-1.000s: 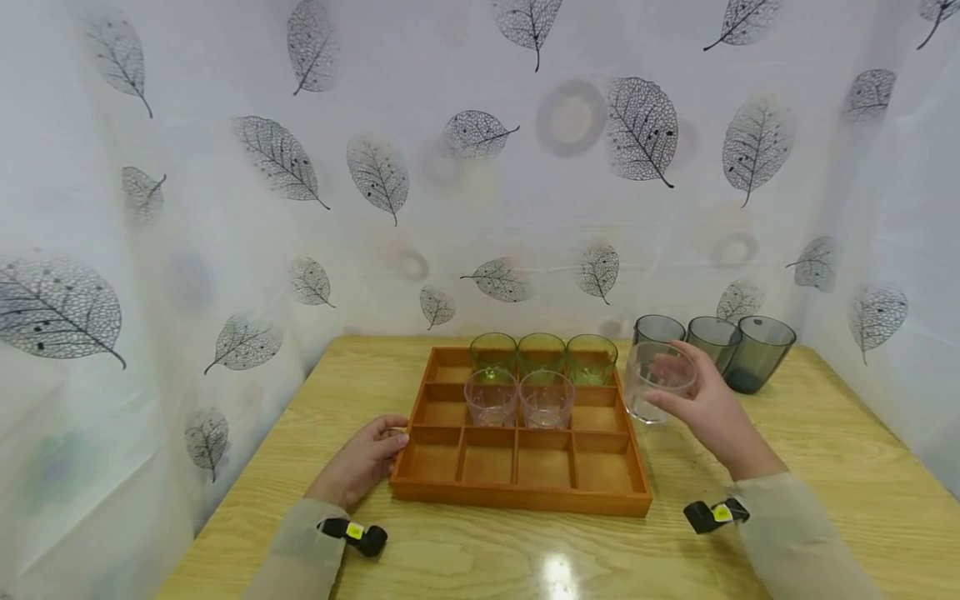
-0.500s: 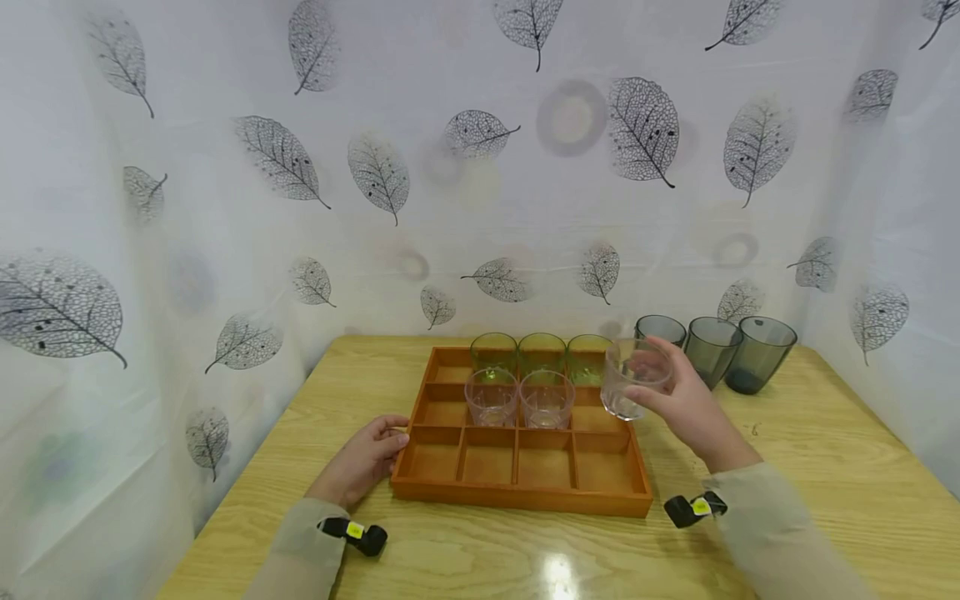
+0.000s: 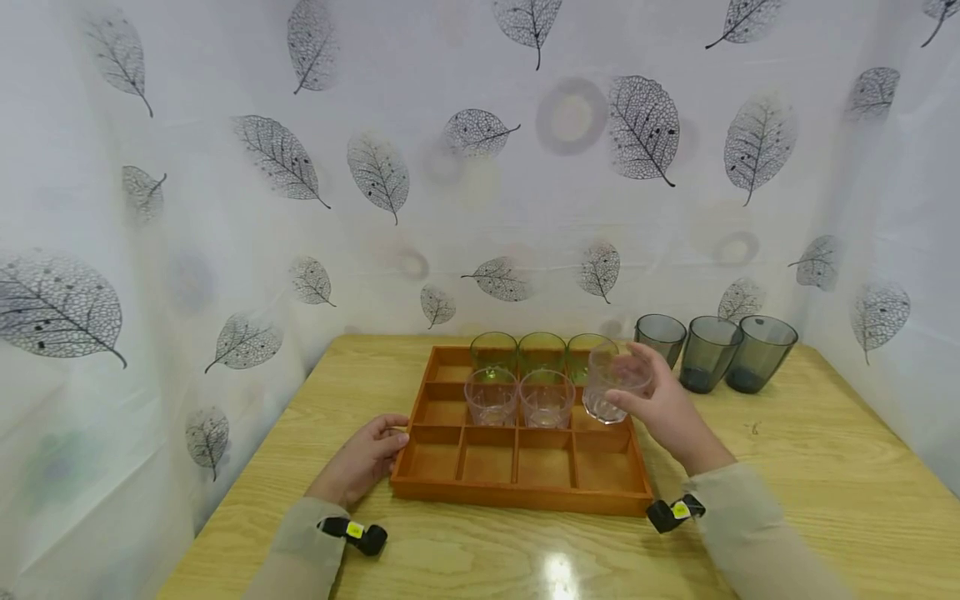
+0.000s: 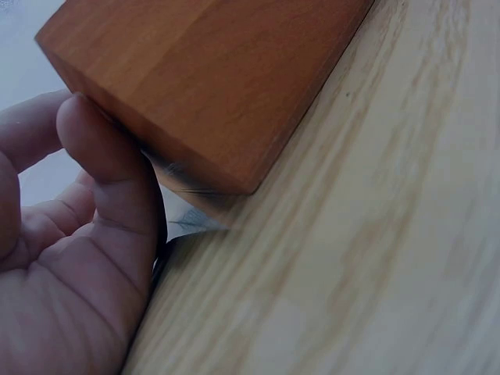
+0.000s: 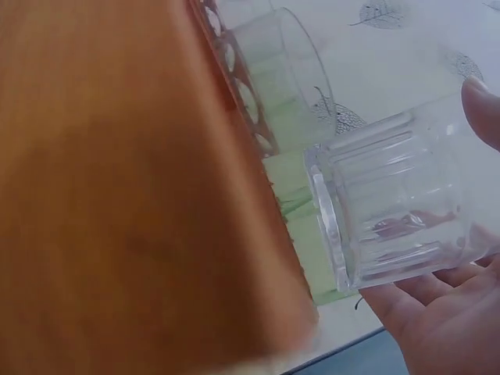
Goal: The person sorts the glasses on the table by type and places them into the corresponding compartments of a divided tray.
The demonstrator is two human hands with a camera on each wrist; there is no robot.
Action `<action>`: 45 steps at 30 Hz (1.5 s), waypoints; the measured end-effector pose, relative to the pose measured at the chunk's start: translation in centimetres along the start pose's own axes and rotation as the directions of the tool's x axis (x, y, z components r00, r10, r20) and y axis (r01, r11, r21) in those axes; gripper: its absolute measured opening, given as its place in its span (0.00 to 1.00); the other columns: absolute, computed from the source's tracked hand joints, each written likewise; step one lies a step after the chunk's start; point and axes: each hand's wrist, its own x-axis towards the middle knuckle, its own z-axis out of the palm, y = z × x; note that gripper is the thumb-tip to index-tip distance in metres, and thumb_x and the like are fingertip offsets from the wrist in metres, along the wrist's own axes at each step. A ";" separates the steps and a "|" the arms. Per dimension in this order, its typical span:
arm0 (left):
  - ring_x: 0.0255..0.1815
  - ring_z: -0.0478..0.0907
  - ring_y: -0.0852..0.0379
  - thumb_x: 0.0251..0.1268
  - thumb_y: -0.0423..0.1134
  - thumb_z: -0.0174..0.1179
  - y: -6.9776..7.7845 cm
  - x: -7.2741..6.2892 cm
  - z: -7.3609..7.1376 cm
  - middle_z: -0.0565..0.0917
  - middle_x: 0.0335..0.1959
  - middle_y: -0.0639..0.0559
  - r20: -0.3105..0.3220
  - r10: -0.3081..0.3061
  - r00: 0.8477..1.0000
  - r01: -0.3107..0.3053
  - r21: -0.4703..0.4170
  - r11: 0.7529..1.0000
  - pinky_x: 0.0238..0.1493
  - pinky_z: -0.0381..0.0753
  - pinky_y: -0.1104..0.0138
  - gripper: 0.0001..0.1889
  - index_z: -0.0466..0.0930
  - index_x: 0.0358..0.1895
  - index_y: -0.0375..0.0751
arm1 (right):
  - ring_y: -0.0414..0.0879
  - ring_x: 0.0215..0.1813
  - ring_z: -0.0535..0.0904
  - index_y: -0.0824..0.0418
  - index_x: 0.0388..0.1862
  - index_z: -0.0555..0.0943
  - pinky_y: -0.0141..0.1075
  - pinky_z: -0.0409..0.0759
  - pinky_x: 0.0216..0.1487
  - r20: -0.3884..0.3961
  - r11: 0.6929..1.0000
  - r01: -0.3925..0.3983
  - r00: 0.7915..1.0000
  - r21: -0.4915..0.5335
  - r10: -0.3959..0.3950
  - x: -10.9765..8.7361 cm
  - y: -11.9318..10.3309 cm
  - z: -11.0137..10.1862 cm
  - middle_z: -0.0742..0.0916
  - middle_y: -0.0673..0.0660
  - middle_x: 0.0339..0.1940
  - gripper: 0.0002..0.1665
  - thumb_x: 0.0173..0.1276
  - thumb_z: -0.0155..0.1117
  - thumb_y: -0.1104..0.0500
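My right hand (image 3: 663, 408) holds a clear glass (image 3: 615, 387) by its sides, between thumb and fingers. The glass hangs slightly tilted over the right end of the middle row of a wooden compartment tray (image 3: 525, 500). In the right wrist view, the base of the clear glass (image 5: 398, 203) faces the tray. My left hand (image 3: 363, 458) grips the tray's left side; the left wrist view has the thumb against the wooden wall (image 4: 203, 94). Two clear glasses (image 3: 492, 404) stand in the middle row, and three green glasses (image 3: 542, 354) in the back row.
Three grey glasses (image 3: 708, 354) stand on the wooden table (image 3: 450, 558) behind and right of the tray. A leaf-printed curtain (image 3: 420, 250) closes off the back and sides. The tray's front row (image 3: 487, 462) holds no glasses.
My right hand has carried the clear glass leftward, from beside the tray to over its right end. My left hand and the tray have stayed put.
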 end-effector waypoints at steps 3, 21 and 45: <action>0.32 0.72 0.58 0.79 0.37 0.55 0.1 0.0 0.1 0.76 0.42 0.48 -0.001 -0.001 1.000 0.001 0.000 1.000 0.32 0.74 0.69 0.23 0.61 0.68 0.30 | 0.59 0.71 0.66 0.58 0.82 0.47 0.58 0.64 0.65 -0.007 1.000 -0.001 1.000 -0.001 0.001 -0.1 0.0 0.4 0.71 0.62 0.73 0.52 0.72 0.69 0.52; 0.33 0.72 0.58 0.79 0.37 0.54 0.0 0.0 0.0 0.75 0.43 0.48 -0.011 -0.008 1.000 0.008 0.003 1.000 0.33 0.74 0.69 0.23 0.61 0.69 0.30 | 0.62 0.71 0.67 0.60 0.82 0.47 0.61 0.65 0.66 -0.010 0.999 -0.040 0.999 -0.016 0.040 -0.4 1.6 1.1 0.70 0.64 0.73 0.55 0.70 0.71 0.50; 0.34 0.72 0.57 0.79 0.37 0.54 0.1 0.0 0.1 0.76 0.43 0.48 -0.014 -0.017 1.000 0.017 0.004 1.000 0.34 0.73 0.68 0.23 0.62 0.69 0.31 | 0.63 0.78 0.58 0.62 0.83 0.50 0.62 0.56 0.72 0.016 0.986 -0.048 0.999 -0.157 0.051 -0.7 3.0 2.1 0.65 0.65 0.77 0.57 0.66 0.74 0.50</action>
